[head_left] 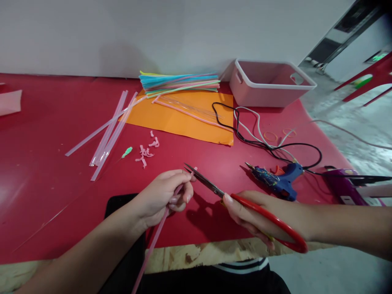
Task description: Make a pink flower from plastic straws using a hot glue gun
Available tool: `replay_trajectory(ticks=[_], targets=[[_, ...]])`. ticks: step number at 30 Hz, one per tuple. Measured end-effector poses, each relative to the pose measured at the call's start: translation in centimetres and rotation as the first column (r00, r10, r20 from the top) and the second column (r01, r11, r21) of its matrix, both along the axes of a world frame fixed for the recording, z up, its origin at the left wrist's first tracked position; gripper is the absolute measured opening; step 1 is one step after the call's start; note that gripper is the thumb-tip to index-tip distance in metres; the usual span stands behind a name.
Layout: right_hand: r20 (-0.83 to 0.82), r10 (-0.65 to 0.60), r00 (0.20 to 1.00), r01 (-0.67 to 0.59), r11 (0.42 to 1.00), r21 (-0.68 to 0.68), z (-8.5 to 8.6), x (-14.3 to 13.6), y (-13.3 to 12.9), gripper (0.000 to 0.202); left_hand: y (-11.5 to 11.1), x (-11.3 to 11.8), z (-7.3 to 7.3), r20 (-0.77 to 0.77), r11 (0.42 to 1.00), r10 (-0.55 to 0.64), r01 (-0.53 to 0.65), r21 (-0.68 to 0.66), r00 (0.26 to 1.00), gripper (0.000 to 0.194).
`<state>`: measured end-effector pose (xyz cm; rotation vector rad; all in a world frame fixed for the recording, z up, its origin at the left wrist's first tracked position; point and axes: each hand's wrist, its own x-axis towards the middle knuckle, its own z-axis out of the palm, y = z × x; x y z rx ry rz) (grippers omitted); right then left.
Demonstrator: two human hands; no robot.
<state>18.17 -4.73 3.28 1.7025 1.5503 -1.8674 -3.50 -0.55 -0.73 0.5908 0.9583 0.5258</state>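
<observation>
My left hand point(168, 194) is closed round a long pink pipe cleaner point(153, 245), whose lower end runs down past the table edge. Its short tip pokes up beyond my thumb and finger. Red-handled scissors point(211, 185) are in my right hand point(254, 212), with the blades at that tip, close by my left fingertips. Whether the blades touch the pipe cleaner I cannot tell. Several small curled pink pieces point(145, 153) lie on the table beyond my left hand. Left of them is a green-ended thin piece point(126, 152).
Pink translucent strips point(114, 130) lie at left. An orange sheet point(180, 114) sits before a bundle of coloured pipe cleaners point(180, 83). A pink bin point(269, 87) stands at the back right. A blue glue gun point(278, 179) with cables lies right. A black flat object point(122, 245) is under my left arm.
</observation>
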Motion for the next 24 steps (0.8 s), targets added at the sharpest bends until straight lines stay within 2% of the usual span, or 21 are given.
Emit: replay_trajectory(ticks=[3, 7, 16, 24], targets=[[-0.023, -0.006, 1.000, 0.006, 1.000, -0.002, -0.3, 0.2, 0.0, 0.072, 0.1, 0.0, -0.1, -0.012, 1.000, 0.006, -0.006, 0.001, 1.000, 0.030], [-0.017, -0.017, 1.000, 0.018, 1.000, 0.020, -0.4, 0.2, -0.2, 0.074, 0.1, 0.1, 0.1, -0.022, 1.000, 0.011, -0.012, -0.011, 1.000, 0.026], [-0.068, 0.055, 0.996, -0.046, 0.992, 0.118, 0.2, -0.3, -0.1, 0.065, -0.1, 0.2, 0.1, -0.045, 1.000, -0.003, 0.003, -0.008, 0.999, 0.025], [-0.007, -0.005, 1.000, 0.006, 0.982, 0.186, -1.3, -0.5, -0.4, 0.069, 0.0, 0.3, 0.1, -0.030, 1.000, 0.016, -0.017, -0.019, 0.999, 0.026]])
